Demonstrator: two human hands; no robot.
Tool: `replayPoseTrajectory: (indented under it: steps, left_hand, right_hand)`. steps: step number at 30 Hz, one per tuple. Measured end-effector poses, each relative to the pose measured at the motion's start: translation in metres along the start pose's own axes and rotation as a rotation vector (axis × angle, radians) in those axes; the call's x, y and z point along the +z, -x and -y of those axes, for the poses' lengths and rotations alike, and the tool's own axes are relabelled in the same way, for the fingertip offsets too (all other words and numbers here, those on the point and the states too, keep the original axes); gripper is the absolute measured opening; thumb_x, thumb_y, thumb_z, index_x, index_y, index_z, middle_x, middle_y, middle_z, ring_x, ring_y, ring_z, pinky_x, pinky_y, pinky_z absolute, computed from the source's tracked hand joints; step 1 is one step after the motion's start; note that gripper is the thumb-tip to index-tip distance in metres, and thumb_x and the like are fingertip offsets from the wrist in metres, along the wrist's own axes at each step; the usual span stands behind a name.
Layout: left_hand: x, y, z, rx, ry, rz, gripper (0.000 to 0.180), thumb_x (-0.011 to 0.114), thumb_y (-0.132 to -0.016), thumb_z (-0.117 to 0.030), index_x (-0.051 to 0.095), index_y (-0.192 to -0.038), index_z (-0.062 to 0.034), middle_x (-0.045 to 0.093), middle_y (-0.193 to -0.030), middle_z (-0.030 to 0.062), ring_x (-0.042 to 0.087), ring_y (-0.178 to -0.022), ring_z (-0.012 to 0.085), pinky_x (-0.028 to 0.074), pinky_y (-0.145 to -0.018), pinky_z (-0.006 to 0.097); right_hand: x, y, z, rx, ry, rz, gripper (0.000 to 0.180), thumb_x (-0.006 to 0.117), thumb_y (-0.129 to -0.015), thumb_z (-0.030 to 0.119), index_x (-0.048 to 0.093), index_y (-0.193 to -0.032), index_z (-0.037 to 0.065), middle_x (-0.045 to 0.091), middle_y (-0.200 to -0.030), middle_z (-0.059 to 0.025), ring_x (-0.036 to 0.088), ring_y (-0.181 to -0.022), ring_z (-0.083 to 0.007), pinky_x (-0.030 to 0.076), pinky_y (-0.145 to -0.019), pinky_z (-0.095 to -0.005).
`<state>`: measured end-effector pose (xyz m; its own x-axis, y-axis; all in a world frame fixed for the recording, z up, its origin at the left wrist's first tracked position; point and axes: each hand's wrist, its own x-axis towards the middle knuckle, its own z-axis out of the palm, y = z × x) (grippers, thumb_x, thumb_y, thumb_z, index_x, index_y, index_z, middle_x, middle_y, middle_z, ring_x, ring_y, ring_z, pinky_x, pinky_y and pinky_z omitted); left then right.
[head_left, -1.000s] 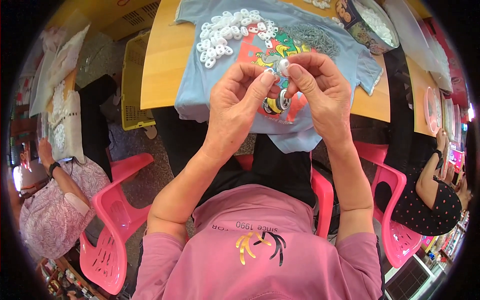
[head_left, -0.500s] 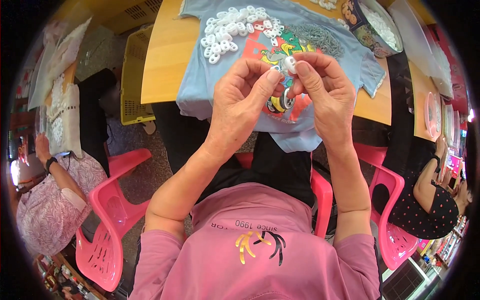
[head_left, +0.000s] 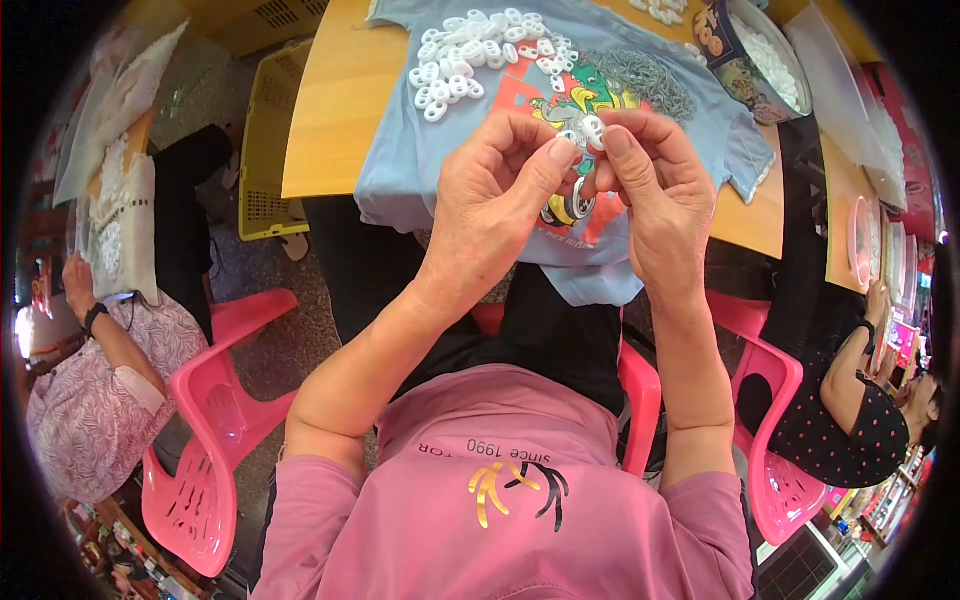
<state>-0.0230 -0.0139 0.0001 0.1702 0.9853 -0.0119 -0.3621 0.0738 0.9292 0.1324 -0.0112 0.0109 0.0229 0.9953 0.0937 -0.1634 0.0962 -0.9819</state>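
Observation:
Both hands meet above a light blue T-shirt (head_left: pixel 400 165) spread over the table. Between thumb and fingertips, my right hand (head_left: pixel 662 195) pinches a small white plastic piece with two holes (head_left: pixel 593 131). Close beside it, my left hand (head_left: pixel 490 195) is closed in a pinch; something small and white (head_left: pixel 569 137) shows at its fingertips, partly hidden. Beyond my left hand lies a pile of similar white two-holed pieces (head_left: pixel 462 62). To its right is a tangled heap of thin grey metal pieces, perhaps chain (head_left: pixel 645 85).
A round tin (head_left: pixel 745 70) of white pieces stands at the far right of the wooden table (head_left: pixel 325 130). A yellow crate (head_left: pixel 270 150) is left of the table. One person sits at each side, on pink chairs (head_left: pixel 215 420), with more white pieces (head_left: pixel 110 240) at left.
The view has shifted slightly. The piece in my right hand has turned a little, so its holes show more clearly. Both hands keep their pinch close together.

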Motion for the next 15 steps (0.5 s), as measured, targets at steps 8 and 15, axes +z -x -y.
replayPoseTrajectory:
  steps: [8, 15]
  left_hand:
    - [0.0046, 0.0011, -0.0027, -0.002, -0.014, -0.041, 0.014, 0.061, -0.096, -0.013, 0.057, -0.097, -0.0001, 0.058, -0.081, -0.0022, 0.051, -0.072, 0.0024, 0.042, -0.061, 0.019]
    - [0.003, 0.0007, -0.0014, -0.01, -0.009, -0.035, 0.014, 0.062, -0.096, -0.014, 0.058, -0.095, -0.0004, 0.06, -0.081, -0.001, 0.053, -0.072, 0.0024, 0.042, -0.061, 0.019]
  right_hand:
    - [0.0064, 0.0035, -0.0002, -0.106, 0.14, -0.005, 0.02, 0.063, -0.094, 0.007, 0.063, -0.11, -0.004, 0.065, -0.086, -0.0058, 0.061, -0.071, -0.01, 0.051, -0.065, -0.0228]
    - [0.0079, 0.0056, 0.0019, -0.081, 0.173, 0.0, 0.019, 0.064, -0.093, 0.004, 0.062, -0.11, -0.004, 0.066, -0.091, -0.0069, 0.062, -0.073, -0.0099, 0.051, -0.066, -0.0217]
